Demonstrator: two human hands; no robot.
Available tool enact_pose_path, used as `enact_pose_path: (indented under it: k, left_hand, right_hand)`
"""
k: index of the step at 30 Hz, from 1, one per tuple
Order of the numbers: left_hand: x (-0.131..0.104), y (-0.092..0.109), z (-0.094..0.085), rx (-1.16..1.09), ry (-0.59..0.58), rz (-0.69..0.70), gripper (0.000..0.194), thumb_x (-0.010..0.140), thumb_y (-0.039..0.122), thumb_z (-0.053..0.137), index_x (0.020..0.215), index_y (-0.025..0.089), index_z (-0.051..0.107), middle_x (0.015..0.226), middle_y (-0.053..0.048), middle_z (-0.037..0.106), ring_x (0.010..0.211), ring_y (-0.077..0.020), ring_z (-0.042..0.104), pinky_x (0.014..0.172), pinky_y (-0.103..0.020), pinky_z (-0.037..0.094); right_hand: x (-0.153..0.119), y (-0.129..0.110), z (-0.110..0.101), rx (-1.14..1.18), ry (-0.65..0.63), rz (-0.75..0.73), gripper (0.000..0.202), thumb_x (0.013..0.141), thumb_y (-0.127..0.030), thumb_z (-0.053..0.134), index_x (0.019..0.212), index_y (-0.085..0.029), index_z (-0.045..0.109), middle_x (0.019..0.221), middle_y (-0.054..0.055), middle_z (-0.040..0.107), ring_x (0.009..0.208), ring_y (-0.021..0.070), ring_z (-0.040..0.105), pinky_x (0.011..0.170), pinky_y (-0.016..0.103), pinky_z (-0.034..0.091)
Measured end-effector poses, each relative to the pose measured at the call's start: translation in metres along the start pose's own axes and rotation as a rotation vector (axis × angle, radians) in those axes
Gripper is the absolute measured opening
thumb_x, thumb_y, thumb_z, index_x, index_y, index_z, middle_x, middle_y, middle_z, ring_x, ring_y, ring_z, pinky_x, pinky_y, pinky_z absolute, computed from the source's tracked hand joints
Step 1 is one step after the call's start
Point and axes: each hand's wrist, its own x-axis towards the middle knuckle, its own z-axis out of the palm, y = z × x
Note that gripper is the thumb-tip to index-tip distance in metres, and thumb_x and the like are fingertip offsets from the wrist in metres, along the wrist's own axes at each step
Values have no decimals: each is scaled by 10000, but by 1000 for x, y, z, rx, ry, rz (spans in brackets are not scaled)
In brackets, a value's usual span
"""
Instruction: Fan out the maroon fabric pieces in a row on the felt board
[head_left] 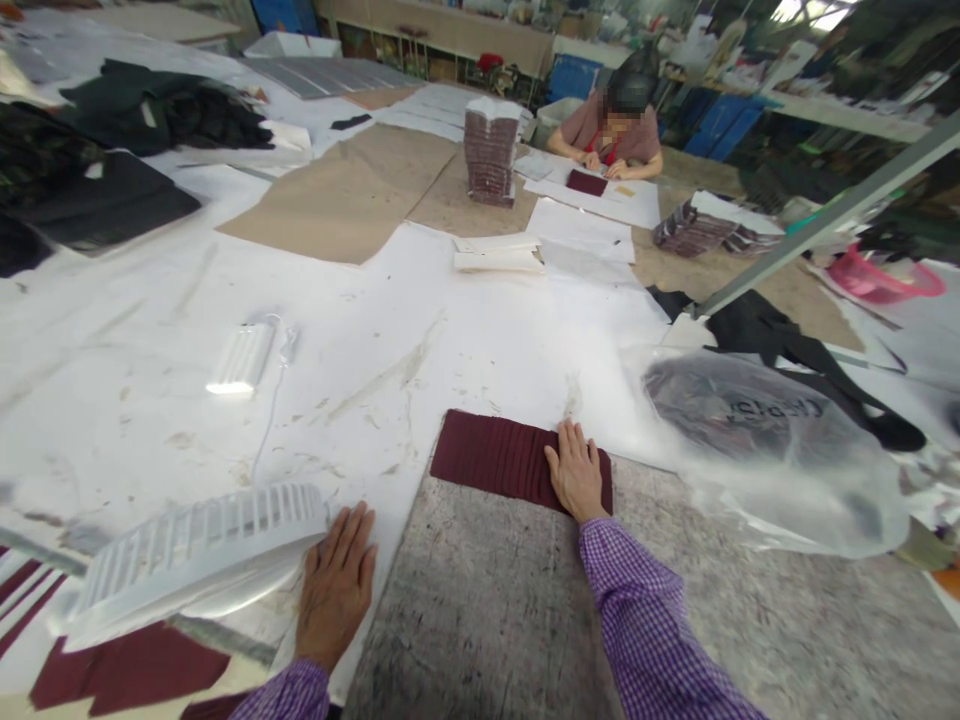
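Note:
A strip of pleated maroon fabric (495,455) lies across the far end of a worn grey board (487,590). My right hand (577,472) rests flat on the right part of the fabric, fingers stretched out. To the left of the board, my left hand (337,580) lies palm down on the white table covering (390,380), holding nothing. Its fingers are out straight, close to the end of a white slatted plastic basket (202,550).
A clear plastic bag (780,440) sits to the right, near a slanted metal post (825,220). A white lamp with a cord (244,358) lies at left. Across the table, a person (611,130) works beside a tall fabric stack (491,155). Dark cloth (165,110) is piled far left.

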Motion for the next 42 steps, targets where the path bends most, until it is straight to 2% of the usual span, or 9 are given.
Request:
enact_pose_path:
  k: [5, 13, 18, 23, 25, 28, 32, 38, 42]
  left_hand:
    - [0, 0, 1, -1, -34, -19, 625, 890, 252, 416, 1462, 213, 166, 1431, -94, 462, 1357, -275, 342, 1065, -495, 279]
    - [1, 1, 0, 3, -34, -7, 655, 884, 229, 408, 1469, 241, 114, 1433, -111, 456, 1346, -289, 358, 1052, -520, 299]
    - [2, -2, 2, 2, -26, 39, 646, 887, 221, 383, 1470, 235, 107, 1413, -152, 471, 1327, -308, 379, 1044, -551, 303]
    - [1, -3, 4, 12, -12, 61, 653, 884, 229, 379, 1472, 237, 95, 1387, -159, 498, 1324, -310, 382, 1039, -560, 309]
    - [0, -4, 4, 0, -8, 58, 652, 882, 233, 382, 1471, 240, 102, 1392, -159, 492, 1332, -305, 374, 1048, -561, 301]
    - [0, -3, 5, -18, 2, 50, 640, 885, 233, 381, 1469, 237, 120, 1407, -162, 474, 1335, -305, 369, 1056, -560, 290]
    - [-1, -3, 6, -48, 10, 53, 633, 891, 232, 395, 1466, 238, 131, 1408, -157, 476, 1332, -303, 375, 1053, -549, 289]
    - [-4, -4, 4, -88, 56, 31, 561, 914, 228, 357, 1453, 225, 202, 1406, -141, 484, 1340, -273, 375, 1060, -518, 291]
    - [-7, -6, 7, -121, 97, 18, 511, 923, 251, 341, 1424, 165, 287, 1381, -158, 508, 1322, -263, 404, 1057, -504, 309]
  right_hand:
    - [6, -28, 4, 60, -79, -80, 613, 975, -445, 230, 1432, -44, 310, 1500, 192, 295, 1406, 296, 206, 1123, 507, 127]
    - [29, -155, 16, 271, -178, -308, 702, 939, -549, 323, 1427, -44, 309, 1530, 170, 226, 1429, 263, 125, 1153, 482, 60]
    - [37, -203, -2, 385, -207, -422, 667, 952, -565, 251, 1402, -84, 359, 1502, 122, 327, 1398, 209, 249, 1137, 400, 203]
    - [24, -134, -37, 399, -48, -182, 548, 994, -382, 214, 1479, -127, 203, 1558, 63, 177, 1439, 206, 80, 1162, 432, 108]
    - [14, -87, -33, 190, -36, 91, 577, 988, -372, 217, 1480, -73, 178, 1544, 138, 191, 1435, 282, 75, 1136, 538, 74]
    - [-1, -39, -14, 126, -80, 98, 654, 956, -464, 315, 1439, -24, 286, 1513, 200, 248, 1417, 323, 151, 1125, 534, 109]
    - [-20, -11, -5, 93, -102, 50, 600, 961, -447, 293, 1429, -74, 337, 1518, 143, 273, 1420, 247, 176, 1150, 438, 112]
    - [-67, 47, -37, 14, -93, 212, 552, 966, -377, 256, 1431, -87, 325, 1505, 149, 308, 1412, 291, 187, 1118, 568, 61]
    - [-68, 28, -45, 6, -77, 242, 534, 972, -338, 254, 1404, -40, 355, 1505, 213, 271, 1409, 325, 179, 1096, 577, 139]
